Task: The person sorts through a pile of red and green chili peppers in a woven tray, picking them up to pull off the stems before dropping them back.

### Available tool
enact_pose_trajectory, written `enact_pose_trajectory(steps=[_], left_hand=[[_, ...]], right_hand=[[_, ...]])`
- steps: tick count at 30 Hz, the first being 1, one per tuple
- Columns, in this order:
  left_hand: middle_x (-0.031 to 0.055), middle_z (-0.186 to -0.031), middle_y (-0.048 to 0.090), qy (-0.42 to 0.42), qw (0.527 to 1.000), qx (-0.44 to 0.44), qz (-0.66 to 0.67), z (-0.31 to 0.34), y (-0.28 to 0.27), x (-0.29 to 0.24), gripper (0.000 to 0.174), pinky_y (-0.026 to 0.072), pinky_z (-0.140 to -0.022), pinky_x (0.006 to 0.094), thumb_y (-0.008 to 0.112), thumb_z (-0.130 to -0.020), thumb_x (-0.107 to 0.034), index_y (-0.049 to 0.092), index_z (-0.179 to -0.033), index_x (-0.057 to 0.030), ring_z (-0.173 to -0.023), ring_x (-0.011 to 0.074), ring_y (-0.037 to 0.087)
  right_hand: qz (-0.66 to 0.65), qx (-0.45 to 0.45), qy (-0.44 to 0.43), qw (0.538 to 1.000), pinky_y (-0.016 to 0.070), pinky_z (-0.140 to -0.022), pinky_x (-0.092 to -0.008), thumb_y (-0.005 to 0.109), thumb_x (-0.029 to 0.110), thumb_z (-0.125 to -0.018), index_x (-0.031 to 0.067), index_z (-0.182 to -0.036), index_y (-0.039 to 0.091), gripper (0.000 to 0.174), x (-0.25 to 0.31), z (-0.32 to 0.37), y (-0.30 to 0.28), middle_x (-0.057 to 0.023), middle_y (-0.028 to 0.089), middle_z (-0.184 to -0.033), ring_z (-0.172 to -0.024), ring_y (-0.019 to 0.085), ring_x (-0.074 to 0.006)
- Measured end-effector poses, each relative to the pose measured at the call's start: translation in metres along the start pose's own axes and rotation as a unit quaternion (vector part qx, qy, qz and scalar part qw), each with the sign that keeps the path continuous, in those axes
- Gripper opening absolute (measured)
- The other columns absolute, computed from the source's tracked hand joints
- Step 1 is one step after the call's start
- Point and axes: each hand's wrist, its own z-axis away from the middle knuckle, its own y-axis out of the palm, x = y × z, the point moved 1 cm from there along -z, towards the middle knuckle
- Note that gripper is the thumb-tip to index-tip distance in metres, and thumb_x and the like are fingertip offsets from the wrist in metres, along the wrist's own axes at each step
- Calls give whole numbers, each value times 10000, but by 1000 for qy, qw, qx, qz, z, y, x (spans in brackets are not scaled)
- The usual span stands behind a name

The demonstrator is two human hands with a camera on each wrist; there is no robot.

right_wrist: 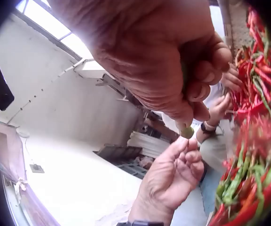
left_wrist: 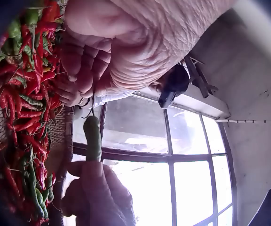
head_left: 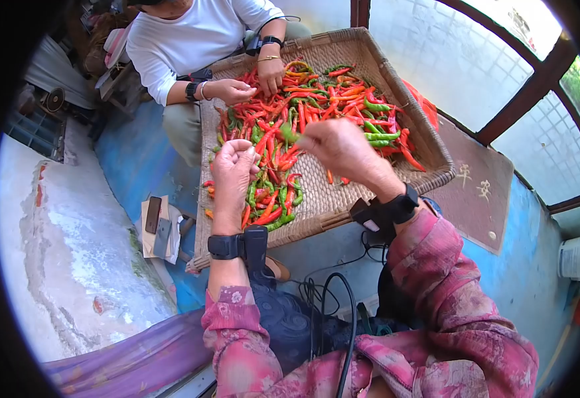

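Observation:
My right hand [head_left: 343, 149] pinches a green chili pepper [left_wrist: 93, 136] over the basket; both are blurred in the head view. A thin dark stem [left_wrist: 93, 101] runs from the pepper's end up to my left hand [head_left: 232, 169]. The left thumb and fingertips come together at that stem, the other fingers curled in. In the right wrist view only the pepper's stem end pokes out past the right fingers; the rest is hidden inside that hand. Below both hands, red and green chili peppers [head_left: 277, 199] lie heaped in a large woven basket [head_left: 320, 199].
Across the basket sits a person in a white top [head_left: 190, 33], both hands [head_left: 271, 73] at the peppers. Cables [head_left: 333, 285] hang by my lap. A phone [head_left: 152, 214] lies on papers at left, a brown mat [head_left: 472, 179] at right, a white bucket [head_left: 575, 255] beyond.

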Motion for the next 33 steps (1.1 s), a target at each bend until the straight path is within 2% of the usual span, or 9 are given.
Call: enact_pose_trajectory(steps=[6, 9, 15, 17, 19, 22, 26, 28, 33], left_hand=[[56, -793, 619, 100, 960, 87, -248, 1, 24, 15, 136, 491, -640, 265, 589, -838, -98, 588, -936, -4, -683, 124, 597], [149, -840, 601, 285, 814, 73, -501, 2, 38, 30, 202, 479, -741, 404, 624, -763, -96, 586, -948, -23, -810, 300, 591], [164, -817, 603, 245, 790, 145, -543, -17, 30, 62, 108, 463, -724, 444, 595, -759, -95, 580, -834, -18, -821, 357, 581], [174, -794, 615, 154, 836, 143, -507, -17, 28, 51, 106, 460, -694, 452, 585, -773, -96, 583, -824, -2, -780, 384, 583], [152, -757, 625, 192, 849, 118, -478, -10, 26, 38, 132, 471, -637, 408, 579, -812, -118, 593, -862, 3, -695, 317, 618], [48, -754, 615, 61, 960, 96, -256, -3, 29, 13, 169, 472, -563, 260, 566, -881, -165, 602, -963, -21, -624, 84, 572], [36, -809, 615, -9, 991, 119, -52, 4, 25, 6, 180, 469, -571, 194, 516, -927, -155, 561, -1044, -25, -607, 65, 553], [37, -808, 615, -13, 995, 98, -22, 9, 21, -2, 185, 468, -569, 192, 526, -923, -158, 558, -1048, -25, -604, 63, 549], [41, -814, 620, 26, 997, 17, 76, -1, 0, 2, 194, 459, -564, 184, 535, -918, -166, 548, -1053, -27, -612, 54, 541]], right_hand=[[219, -100, 88, 967, 469, -644, -455, 552, 202, -844, 56, -866, 590, 153, -41, 0, -35, -159, 603, -751, -752, 603, -336], [277, -230, 17, 933, 483, -730, -433, 560, 144, -799, 28, -832, 592, 124, -48, 5, -49, -150, 596, -843, -859, 583, -322], [164, -108, 31, 980, 494, -743, -441, 583, 126, -789, 8, -836, 617, 132, -43, 6, -44, -180, 607, -874, -880, 586, -336], [147, -54, 20, 987, 504, -723, -438, 580, 108, -764, 11, -807, 619, 112, -41, 5, -38, -178, 616, -844, -850, 600, -338], [159, -23, -41, 986, 511, -704, -431, 593, 100, -739, 29, -806, 620, 102, -38, 4, -25, -164, 614, -835, -837, 603, -330], [124, 42, -99, 986, 469, -771, -408, 681, 215, -742, 74, -988, 614, 292, -26, 13, -3, -104, 577, -902, -919, 549, -295], [122, 60, -153, 979, 467, -736, -410, 683, 263, -747, 76, -978, 597, 309, -18, 21, 23, -110, 592, -844, -866, 574, -289], [138, 172, -81, 972, 477, -618, -435, 629, 280, -803, 74, -922, 566, 246, -8, 16, 28, -131, 602, -728, -728, 612, -310], [74, 96, -74, 990, 490, -504, -447, 551, 339, -861, 54, -863, 524, 286, 2, 12, 32, -152, 604, -617, -594, 630, -334]])
